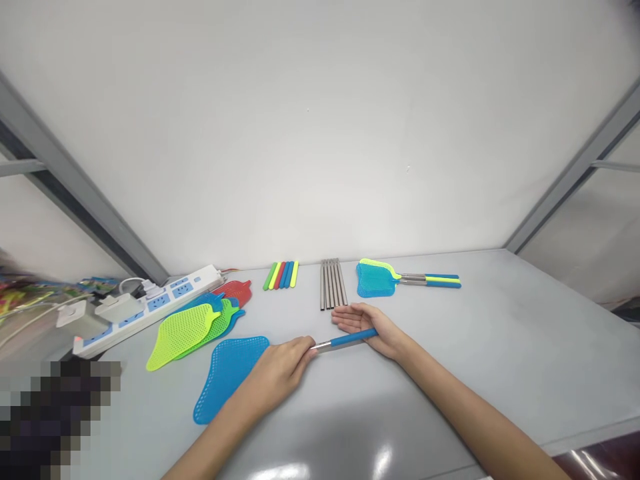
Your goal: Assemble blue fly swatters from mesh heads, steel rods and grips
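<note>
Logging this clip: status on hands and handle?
Left hand grips the metal rod end. Blue-sleeved metal handle lies across open right hand. Blue mesh swatter head beside left hand; nothing obstructing.

Two bare forearms enter from the bottom edge of the view, one from the lower left and one from the lower right. Neither shows a sleeve, cuff, glove, watch, bracelet or ring. The left hand and right hand are slender, with short, unpainted nails where these can be made out, and both wrists are uncovered.
</note>
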The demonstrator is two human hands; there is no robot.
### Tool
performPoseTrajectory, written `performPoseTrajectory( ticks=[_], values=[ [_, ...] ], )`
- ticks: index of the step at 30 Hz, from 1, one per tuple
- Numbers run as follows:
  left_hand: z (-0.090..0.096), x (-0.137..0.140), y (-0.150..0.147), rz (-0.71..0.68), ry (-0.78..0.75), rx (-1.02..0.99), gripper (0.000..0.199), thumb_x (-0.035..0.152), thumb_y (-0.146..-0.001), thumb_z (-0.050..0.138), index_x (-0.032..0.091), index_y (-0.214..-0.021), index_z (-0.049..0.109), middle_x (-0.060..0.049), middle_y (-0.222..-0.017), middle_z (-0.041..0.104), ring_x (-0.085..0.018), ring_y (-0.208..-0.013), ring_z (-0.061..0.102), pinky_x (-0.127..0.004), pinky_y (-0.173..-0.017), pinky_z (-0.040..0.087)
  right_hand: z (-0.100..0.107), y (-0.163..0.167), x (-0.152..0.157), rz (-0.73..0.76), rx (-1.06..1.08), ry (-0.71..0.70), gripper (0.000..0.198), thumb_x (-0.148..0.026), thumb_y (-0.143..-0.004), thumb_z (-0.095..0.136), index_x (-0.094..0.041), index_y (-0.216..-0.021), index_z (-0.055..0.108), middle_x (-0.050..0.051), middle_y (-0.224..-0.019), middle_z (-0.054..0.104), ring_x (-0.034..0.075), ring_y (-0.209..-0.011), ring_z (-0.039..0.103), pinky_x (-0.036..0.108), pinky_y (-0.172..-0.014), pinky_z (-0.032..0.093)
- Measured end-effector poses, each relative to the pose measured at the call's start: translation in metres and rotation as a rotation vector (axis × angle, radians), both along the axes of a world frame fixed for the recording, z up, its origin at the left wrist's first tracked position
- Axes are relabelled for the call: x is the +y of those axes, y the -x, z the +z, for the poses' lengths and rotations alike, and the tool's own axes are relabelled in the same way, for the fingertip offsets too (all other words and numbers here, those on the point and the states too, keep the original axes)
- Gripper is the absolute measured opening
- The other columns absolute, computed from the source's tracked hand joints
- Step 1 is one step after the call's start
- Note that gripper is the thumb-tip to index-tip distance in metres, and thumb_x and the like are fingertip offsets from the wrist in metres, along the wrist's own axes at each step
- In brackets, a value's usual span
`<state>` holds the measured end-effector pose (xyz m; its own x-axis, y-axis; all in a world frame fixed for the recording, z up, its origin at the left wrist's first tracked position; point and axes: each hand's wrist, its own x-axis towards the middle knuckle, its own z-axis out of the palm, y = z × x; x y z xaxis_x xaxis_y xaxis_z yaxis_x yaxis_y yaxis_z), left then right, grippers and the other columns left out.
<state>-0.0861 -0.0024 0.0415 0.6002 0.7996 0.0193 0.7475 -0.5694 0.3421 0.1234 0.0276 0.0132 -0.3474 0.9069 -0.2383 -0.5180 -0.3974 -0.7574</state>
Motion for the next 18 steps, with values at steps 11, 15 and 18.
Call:
performPoseTrajectory(
  ticks=[11,15,18],
  values=[
    [-0.0028,0.005,0.002,-0.008,0.055,-0.025,0.035,0.038,-0.085,0.017,0.021,-0.081,0.048,0.0,-0.076,0.056,-0.013,-0.067,0.052,-0.023,-0.058,0.035,-0.0028,0.0005,0.0014,-0.004,0.014,-0.009,0.028,-0.026,-0.075,0.044,-0.006,-0.089,0.059,0.016,-0.103,0.057,0.021,-0.093,0.056,0.033,-0.089,0.037],
    [-0.0033,0.0053,0.0017,-0.004,0.058,-0.028,0.035,0.038,-0.085,0.018,0.021,-0.082,0.048,0.0,-0.076,0.056,-0.013,-0.067,0.053,-0.023,-0.059,0.035,-0.0023,0.0004,0.0016,-0.005,0.011,-0.001,0.028,-0.026,-0.075,0.044,-0.007,-0.088,0.059,0.015,-0.101,0.058,0.02,-0.092,0.056,0.033,-0.089,0.037],
    [-0.0045,0.0052,0.0015,-0.005,0.058,-0.035,0.035,0.039,-0.085,0.018,0.021,-0.083,0.049,-0.001,-0.076,0.056,-0.014,-0.068,0.053,-0.023,-0.059,0.035,-0.0017,0.0003,0.0015,-0.003,0.008,-0.003,0.028,-0.026,-0.075,0.044,-0.007,-0.088,0.059,0.015,-0.099,0.059,0.02,-0.092,0.056,0.033,-0.089,0.037]
  ],
)
